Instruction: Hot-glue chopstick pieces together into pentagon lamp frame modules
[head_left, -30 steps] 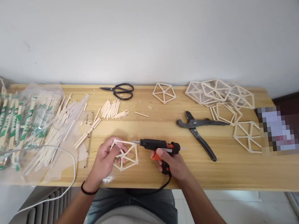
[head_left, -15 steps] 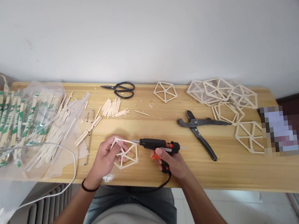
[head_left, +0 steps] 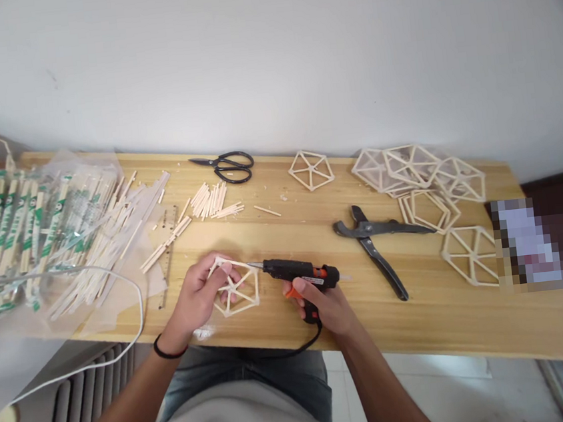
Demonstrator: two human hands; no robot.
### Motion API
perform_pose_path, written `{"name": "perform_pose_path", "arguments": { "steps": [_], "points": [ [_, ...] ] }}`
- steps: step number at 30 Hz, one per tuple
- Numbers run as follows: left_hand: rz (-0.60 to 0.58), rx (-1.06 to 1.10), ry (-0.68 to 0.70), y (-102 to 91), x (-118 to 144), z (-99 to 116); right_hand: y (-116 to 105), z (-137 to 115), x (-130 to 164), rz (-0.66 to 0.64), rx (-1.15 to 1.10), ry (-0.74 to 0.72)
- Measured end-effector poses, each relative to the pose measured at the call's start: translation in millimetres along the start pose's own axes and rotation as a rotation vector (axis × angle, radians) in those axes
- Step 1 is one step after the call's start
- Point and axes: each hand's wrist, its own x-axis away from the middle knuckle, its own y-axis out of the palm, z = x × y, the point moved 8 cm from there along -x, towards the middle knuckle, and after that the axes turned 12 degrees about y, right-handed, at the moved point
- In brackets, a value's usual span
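Observation:
My left hand [head_left: 200, 297] presses on a small hexagon frame of wooden sticks [head_left: 242, 294] that lies on the wooden table [head_left: 294, 330] near its front edge. My right hand [head_left: 324, 307] grips a black and orange hot glue gun [head_left: 298, 273]. Its nozzle points left and touches the frame's upper right corner. The gun's black cord drops over the table edge toward my lap.
Finished stick hexagons [head_left: 421, 176] are heaped at the back right, with one more [head_left: 310, 169] at the back middle. Black cutting pliers [head_left: 372, 241] lie right of the gun. Scissors [head_left: 229, 166], cut sticks [head_left: 210, 204], a ruler [head_left: 169, 263] and bagged chopsticks [head_left: 27, 231] fill the left.
Both hands stay in place, with the glue gun tip at the same corner of the frame. Only the camera view has shifted slightly.

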Motion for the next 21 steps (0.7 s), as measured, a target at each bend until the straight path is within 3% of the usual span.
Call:
{"name": "perform_pose_path", "arguments": {
  "steps": [14,21],
  "points": [
    [0.023,-0.002,0.004,-0.5,-1.1,1.5,1.0,0.6,1.4,-0.005,0.026,-0.008],
    [0.091,0.15,-0.024,-6.6,-2.3,-3.1,-0.9,1.5,0.8,-0.018,-0.03,-0.002]
  ]
}}
